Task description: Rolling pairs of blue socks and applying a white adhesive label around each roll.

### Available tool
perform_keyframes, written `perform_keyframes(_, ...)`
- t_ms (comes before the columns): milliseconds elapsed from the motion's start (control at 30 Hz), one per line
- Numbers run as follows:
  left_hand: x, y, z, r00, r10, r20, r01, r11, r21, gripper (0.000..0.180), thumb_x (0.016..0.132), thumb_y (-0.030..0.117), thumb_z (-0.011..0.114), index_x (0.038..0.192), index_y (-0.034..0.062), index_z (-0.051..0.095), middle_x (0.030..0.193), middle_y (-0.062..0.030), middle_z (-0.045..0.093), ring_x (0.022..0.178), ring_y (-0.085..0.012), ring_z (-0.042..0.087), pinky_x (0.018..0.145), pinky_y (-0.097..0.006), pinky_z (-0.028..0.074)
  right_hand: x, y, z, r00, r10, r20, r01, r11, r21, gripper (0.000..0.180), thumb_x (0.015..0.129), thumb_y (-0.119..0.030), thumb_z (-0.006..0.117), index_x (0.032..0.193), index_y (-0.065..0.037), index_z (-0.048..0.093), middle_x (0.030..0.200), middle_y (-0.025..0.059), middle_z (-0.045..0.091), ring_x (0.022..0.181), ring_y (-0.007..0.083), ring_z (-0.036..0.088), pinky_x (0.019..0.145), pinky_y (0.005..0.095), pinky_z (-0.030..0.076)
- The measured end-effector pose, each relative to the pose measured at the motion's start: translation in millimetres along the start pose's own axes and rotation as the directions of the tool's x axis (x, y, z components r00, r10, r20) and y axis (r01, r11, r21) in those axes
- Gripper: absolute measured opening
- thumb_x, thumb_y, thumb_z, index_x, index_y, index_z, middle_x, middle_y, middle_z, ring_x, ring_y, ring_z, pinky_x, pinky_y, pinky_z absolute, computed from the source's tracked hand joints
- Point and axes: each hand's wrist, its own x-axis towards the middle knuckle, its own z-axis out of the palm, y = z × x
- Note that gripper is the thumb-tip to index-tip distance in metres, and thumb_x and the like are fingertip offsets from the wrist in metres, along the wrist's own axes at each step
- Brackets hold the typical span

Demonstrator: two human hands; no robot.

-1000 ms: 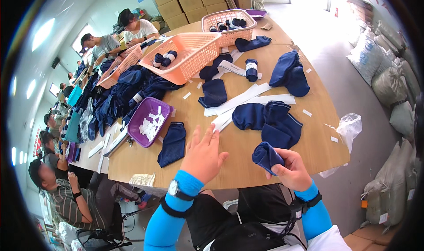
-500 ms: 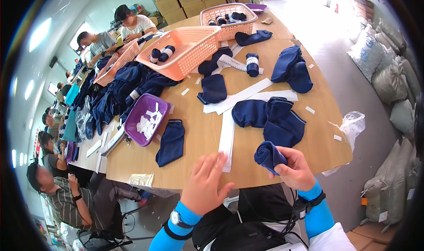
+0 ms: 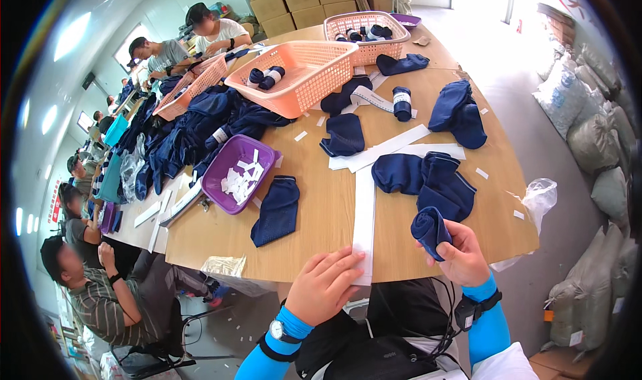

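My right hand [image 3: 465, 258] grips a rolled navy sock [image 3: 429, 231] over the table's near edge, its spiral end showing. My left hand [image 3: 324, 281] has its fingers stretched out, their tips on the near end of a long white paper strip [image 3: 363, 209]. Other paper strips cross at the far end of that one. Loose navy socks [image 3: 447, 186] lie just beyond the rolled one. A flat sock [image 3: 276, 209] is left of the strip, another [image 3: 344, 136] beyond it. Farther back stands a rolled sock with a white band [image 3: 402, 104].
A purple tray [image 3: 212, 191] holds small white labels. Peach baskets [image 3: 314, 85] and a heap of navy socks [image 3: 177, 126] fill the table's left and back. Several people sit along the left. A plastic bag [image 3: 538, 196] hangs at the right edge; sacks [image 3: 588, 136] line the floor beyond.
My left hand has lowered onto the near end of the paper strip. My right hand still grips the rolled sock. The whole view has shifted slightly, so the table appears farther right.
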Motion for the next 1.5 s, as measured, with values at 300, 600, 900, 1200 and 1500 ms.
perform_keyframes(300,1,6,6,0.983,0.103,-0.155,-0.109,0.994,-0.031,0.021,0.078,0.011,0.078,0.098,0.014,0.077,0.104,-0.0006,0.074,0.108,-0.0231,0.072,0.085,-0.038,0.058,4,-1,6,0.999,-0.004,-0.037,0.004,1.0,-0.002,0.063,0.098,-0.024,0.081,0.145,0.01,0.056,0.12,0.0185,0.073,0.086,0.0187,0.065,0.079,0.031,0.054)
perform_keyframes(600,5,6,7,0.973,0.054,-0.223,-0.05,0.998,0.027,0.015,0.078,0.014,0.081,0.091,0.0114,0.075,0.088,-0.004,0.069,0.09,-0.0259,0.071,0.074,-0.038,0.057,4,1,4,0.999,-0.009,-0.036,0.008,0.999,-0.035,0.063,0.099,-0.025,0.081,0.146,0.009,0.055,0.122,0.0184,0.073,0.086,0.019,0.066,0.08,0.031,0.054)
perform_keyframes(900,28,-6,-5,0.98,-0.121,-0.157,0.062,0.939,-0.339,0.022,0.079,-0.006,0.078,0.096,0.0075,0.077,0.089,-0.0078,0.067,0.094,-0.0298,0.07,0.08,-0.039,0.057,1,3,1,0.998,-0.039,-0.056,0.037,0.999,-0.025,0.062,0.099,-0.022,0.081,0.148,0.007,0.056,0.123,0.0192,0.073,0.083,0.0169,0.065,0.077,0.0307,0.053)
perform_keyframes(1200,7,37,-33,0.82,-0.519,-0.24,0.025,0.452,-0.892,0.039,0.094,-0.012,0.071,0.128,0.0034,0.06,0.099,-0.0051,0.062,0.099,-0.0219,0.069,0.097,-0.041,0.057,1,-1,10,0.994,0.002,-0.11,-0.001,1.0,0.004,0.06,0.102,-0.016,0.076,0.153,0.006,0.053,0.122,0.0144,0.072,0.09,0.0121,0.062,0.077,0.0273,0.053)
perform_keyframes(1500,5,48,-43,0.944,-0.314,-0.098,-0.036,0.197,-0.98,0.005,0.105,0.004,0.067,0.103,0.0056,0.07,0.097,-0.0072,0.061,0.091,-0.0214,0.067,0.093,-0.043,0.057,-2,-15,81,0.999,0.053,0.001,-0.05,0.962,-0.267,0.053,0.105,-0.002,0.066,0.155,0.006,0.052,0.097,0.0057,0.066,0.084,0.0104,0.061,0.08,0.0274,0.055)
